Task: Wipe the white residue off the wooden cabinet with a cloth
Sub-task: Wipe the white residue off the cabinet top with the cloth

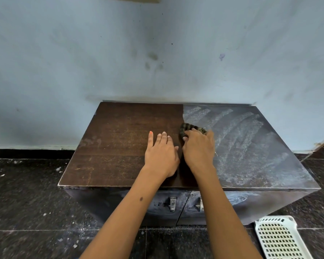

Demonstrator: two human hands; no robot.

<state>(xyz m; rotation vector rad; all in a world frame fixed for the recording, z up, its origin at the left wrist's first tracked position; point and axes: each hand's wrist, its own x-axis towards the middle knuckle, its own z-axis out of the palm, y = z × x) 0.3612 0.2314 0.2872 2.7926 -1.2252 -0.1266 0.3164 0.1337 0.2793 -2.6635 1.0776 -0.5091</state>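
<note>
While the right hand (198, 146) grasps the cloth (192, 128) and presses it on the cabinet (120, 146) top, the left hand (161, 152) lies flat and released beside it. The cloth sits at the border between the clean left half and the residue (251, 139) on the right half. It looks soft and light, so it is best bunched under the palm. The residue seems dusty and probably loose.

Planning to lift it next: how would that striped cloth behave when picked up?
Probably floppy: the cloth lies bunched under the right hand, whose fingers curl round it. Likely light, being small. It may shed white residue picked up from the cabinet.
</note>
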